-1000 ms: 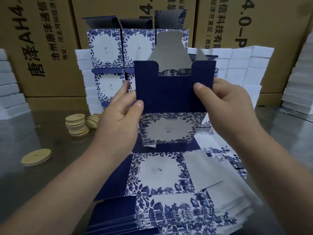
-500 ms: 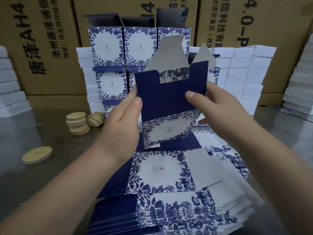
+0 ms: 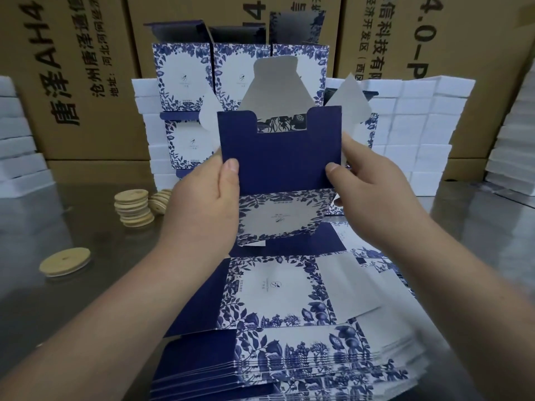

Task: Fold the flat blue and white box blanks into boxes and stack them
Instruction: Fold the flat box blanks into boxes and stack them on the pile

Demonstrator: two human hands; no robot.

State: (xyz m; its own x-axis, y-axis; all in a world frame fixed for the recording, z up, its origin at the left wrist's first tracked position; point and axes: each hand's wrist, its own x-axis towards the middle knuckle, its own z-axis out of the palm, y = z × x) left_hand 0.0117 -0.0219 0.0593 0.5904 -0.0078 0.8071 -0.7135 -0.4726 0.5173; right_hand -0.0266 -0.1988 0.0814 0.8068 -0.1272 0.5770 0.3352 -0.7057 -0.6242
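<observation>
The pinched blank [image 3: 279, 157] is matt navy card, its flaps [image 3: 276, 82] above the grip bare grey. Below the grip, the table [image 3: 43, 314] looks smooth and shiny; to the left, the discs [image 3: 133, 208] look like pale wood.

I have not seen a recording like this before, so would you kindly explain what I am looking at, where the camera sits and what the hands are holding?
There is no machine here: a person works with bare hands. The single picture comes from a wide-angle camera worn on the head, looking forward and down. The left hand and the right hand each pinch one side of a half-folded box blank, thumbs on its navy panel, holding it up above the table. Below it lies a pile of flat blanks. Behind it stand finished boxes in blue and white, with white boxes and brown cartons around them. To the left are pale round discs, some stacked and one lying alone.
</observation>
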